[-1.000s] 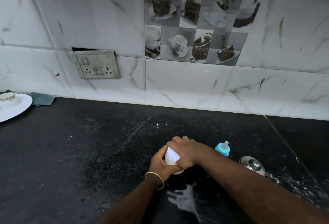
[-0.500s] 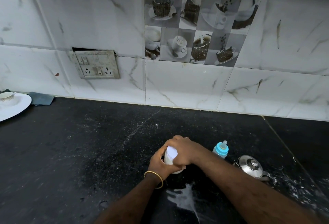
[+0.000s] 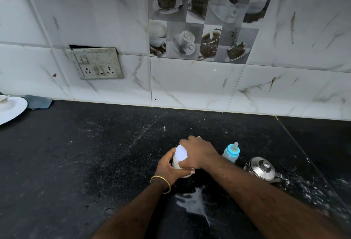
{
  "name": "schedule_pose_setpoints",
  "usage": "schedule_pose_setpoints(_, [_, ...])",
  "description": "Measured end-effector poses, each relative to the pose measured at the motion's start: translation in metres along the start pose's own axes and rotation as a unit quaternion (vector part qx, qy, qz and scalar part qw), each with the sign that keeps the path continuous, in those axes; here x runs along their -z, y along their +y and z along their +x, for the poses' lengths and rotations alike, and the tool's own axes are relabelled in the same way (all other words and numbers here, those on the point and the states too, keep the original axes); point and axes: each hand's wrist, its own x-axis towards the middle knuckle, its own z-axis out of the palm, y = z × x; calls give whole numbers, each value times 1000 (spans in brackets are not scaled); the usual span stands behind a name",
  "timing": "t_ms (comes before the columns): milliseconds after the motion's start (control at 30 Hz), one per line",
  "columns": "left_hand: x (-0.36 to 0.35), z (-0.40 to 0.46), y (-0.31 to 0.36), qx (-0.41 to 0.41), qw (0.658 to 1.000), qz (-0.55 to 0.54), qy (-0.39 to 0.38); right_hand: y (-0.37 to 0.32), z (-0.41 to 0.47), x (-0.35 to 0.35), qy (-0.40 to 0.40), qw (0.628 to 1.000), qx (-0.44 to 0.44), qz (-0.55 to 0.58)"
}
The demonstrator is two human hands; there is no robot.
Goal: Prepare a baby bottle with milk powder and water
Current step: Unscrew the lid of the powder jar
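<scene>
A wall of white marble-look tiles [image 3: 190, 87] filled the upper half of the view, with a panel of grey coffee-cup picture tiles [image 3: 201, 18] near the top and a grubby switch and socket plate [image 3: 96, 64] to the left. Below it ran a black speckled countertop [image 3: 76, 163], dusted with white powder. At the far left edge sat part of a white plate [image 3: 13, 111] with a small cup [image 3: 3, 99] on it, and a folded grey-blue cloth [image 3: 38, 102] lay just beside the plate against the wall.

Two bare forearms reached in from the bottom edge to the lower middle of the counter. A white splash of spilled milk [image 3: 195, 203] lay on the counter between them. The left hand [image 3: 167, 166], with a gold bangle [image 3: 161, 182] at the wrist, was wrapped around the side of a white container [image 3: 180, 158], gripping it. The right hand [image 3: 197, 153] was curled over the container's top, fingers closed around its white lid [image 3: 181, 152].

Just to the right of the right wrist stood the baby bottle [image 3: 230, 152], upright on the counter, with a blue collar and clear teat, untouched by either hand. Further right, near the bottle, sat a small shiny steel kettle [image 3: 263, 168] with a knobbed lid, and white specks scattered on the counter beyond it
</scene>
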Motion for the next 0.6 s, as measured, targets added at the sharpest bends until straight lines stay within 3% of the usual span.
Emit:
schedule_pose_setpoints(133, [2,1,5,0,999,29,-17,4,-6,2,61,997,49,13])
schedule_pose_setpoints(200, [6,2,8,8,998,46,-35,11,-18,-2,94,990,37,97])
schedule_pose_setpoints(400, [39,1,16,62,989,56,-121,18,-74,-29,221,895,0,388])
schedule_pose_setpoints(500, [68,3,18,64,982,93,-153,5,-103,-65,258,853,-11,453])
schedule_pose_setpoints(600, [91,0,19,63,983,122,-125,-13,-117,-108,233,847,-22,477])
